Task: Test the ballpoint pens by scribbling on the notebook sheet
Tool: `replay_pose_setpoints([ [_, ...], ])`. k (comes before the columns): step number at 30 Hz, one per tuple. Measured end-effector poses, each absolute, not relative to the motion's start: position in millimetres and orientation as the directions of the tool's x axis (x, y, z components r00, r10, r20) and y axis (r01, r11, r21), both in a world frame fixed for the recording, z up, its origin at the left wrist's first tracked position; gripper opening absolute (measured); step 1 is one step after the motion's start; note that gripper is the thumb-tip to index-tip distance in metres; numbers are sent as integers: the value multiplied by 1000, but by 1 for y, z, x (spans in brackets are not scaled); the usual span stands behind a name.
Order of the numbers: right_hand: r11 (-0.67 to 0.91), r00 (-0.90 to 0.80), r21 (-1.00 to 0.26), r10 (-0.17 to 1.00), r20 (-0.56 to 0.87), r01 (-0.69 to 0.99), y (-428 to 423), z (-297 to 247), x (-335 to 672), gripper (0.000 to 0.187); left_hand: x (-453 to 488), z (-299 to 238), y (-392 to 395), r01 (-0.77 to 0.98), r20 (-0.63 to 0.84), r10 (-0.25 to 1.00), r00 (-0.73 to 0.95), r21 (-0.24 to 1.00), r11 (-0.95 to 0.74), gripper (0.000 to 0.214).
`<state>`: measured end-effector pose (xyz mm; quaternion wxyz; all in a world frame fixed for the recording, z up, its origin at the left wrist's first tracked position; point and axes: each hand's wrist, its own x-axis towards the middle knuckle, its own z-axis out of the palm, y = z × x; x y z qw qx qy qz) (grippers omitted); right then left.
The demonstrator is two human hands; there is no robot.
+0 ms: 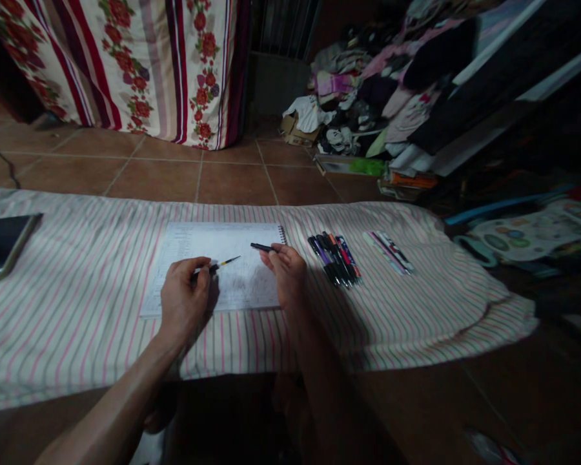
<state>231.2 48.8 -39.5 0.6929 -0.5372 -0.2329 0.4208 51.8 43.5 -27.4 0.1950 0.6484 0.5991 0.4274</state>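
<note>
A spiral notebook (223,258) lies open on a striped cloth (77,303) spread over the floor. My left hand (184,300) rests on the page, fingers pinched on a pen (225,263) with a yellow band, tip pointing right. My right hand (286,271) sits at the notebook's right edge and holds a small black pen cap (261,247) between its fingertips. A bunch of dark pens (335,258) lies just right of that hand. Two or three lighter pens (390,252) lie further right.
A dark phone or case (2,244) lies at the cloth's left end. Brown floor tiles (223,177) stretch beyond, up to a floral bedsheet (126,64). A heap of clothes (368,90) and papers (527,232) fill the right side.
</note>
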Motion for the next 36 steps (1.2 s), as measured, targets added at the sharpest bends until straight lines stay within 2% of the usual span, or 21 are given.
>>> replay_pose_setpoints([
  [4, 66, 578, -975, 813, -71, -213, 52, -47, 232, 17, 50, -30, 45, 677, 441, 897, 30, 651, -343, 20],
  [7, 54, 577, -998, 814, 67, 40, 51, -47, 236, 17, 50, -31, 45, 708, 470, 879, 73, 597, -378, 22],
  [11, 51, 519, -893, 798, 305, 446, 43, -36, 238, 20, 49, -32, 45, 731, 483, 870, 97, 559, -392, 24],
  [14, 42, 454, -810, 811, 370, 585, 37, -26, 236, 25, 49, -32, 46, 742, 488, 866, 107, 540, -396, 25],
  [17, 61, 402, -778, 830, 388, 626, 36, -22, 234, 29, 49, -33, 46, 745, 499, 860, 106, 533, -401, 26],
  [21, 70, 419, -810, 828, 373, 583, 38, -25, 235, 29, 49, -32, 46, 751, 493, 863, 110, 528, -397, 26],
  [23, 59, 466, -864, 822, 327, 501, 42, -29, 236, 27, 48, -31, 46, 771, 472, 872, 126, 507, -386, 28],
  [27, 41, 536, -974, 830, 158, 224, 48, -39, 236, 25, 48, -31, 45, 813, 449, 877, 171, 438, -383, 30],
  [30, 36, 542, -988, 833, 113, 150, 50, -44, 235, 19, 48, -33, 45, 837, 426, 877, 221, 378, -395, 28],
  [33, 13, 516, -949, 837, 182, 315, 48, -45, 235, 17, 48, -35, 44, 860, 410, 880, 239, 332, -388, 28],
  [36, -42, 463, -810, 838, 290, 585, 44, -44, 237, 16, 48, -36, 44, 875, 415, 880, 233, 306, -376, 27],
])
